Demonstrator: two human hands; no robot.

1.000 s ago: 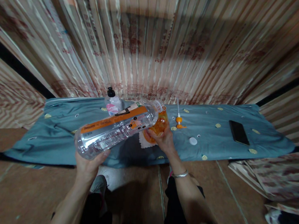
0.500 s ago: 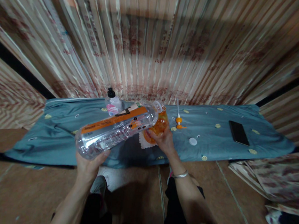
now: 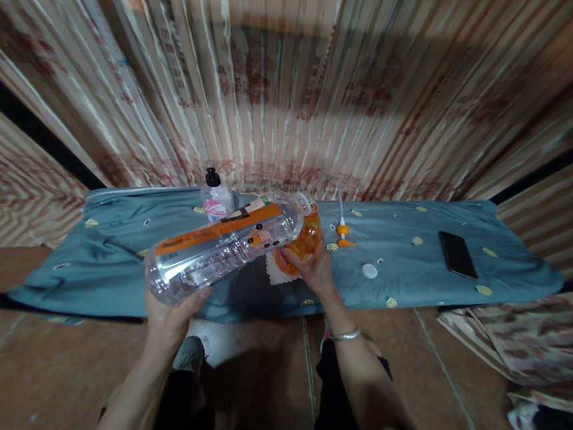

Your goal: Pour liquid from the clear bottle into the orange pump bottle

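Note:
My left hand (image 3: 170,315) is closed around the base of a large clear plastic bottle (image 3: 195,277) with an orange and silver label. That bottle is tilted, its uncapped mouth at the upper right, over the top of an orange bottle (image 3: 309,234). My right hand (image 3: 316,268) grips the orange bottle, which is see-through. Whether the two mouths touch, I cannot tell. Beneath the orange bottle lies a white scalloped-edge cloth or paper (image 3: 278,276). An orange and white pump top (image 3: 342,231) with a clear tube and a round white cap (image 3: 369,271) lie to the right.
Behind the large bottle stands a clear squeeze bottle (image 3: 217,202) with a black top and pink label. A black phone-like slab (image 3: 457,255) lies at the right of the blue cloth-covered surface (image 3: 112,253). Striped curtains (image 3: 283,141) hang directly behind and at both sides.

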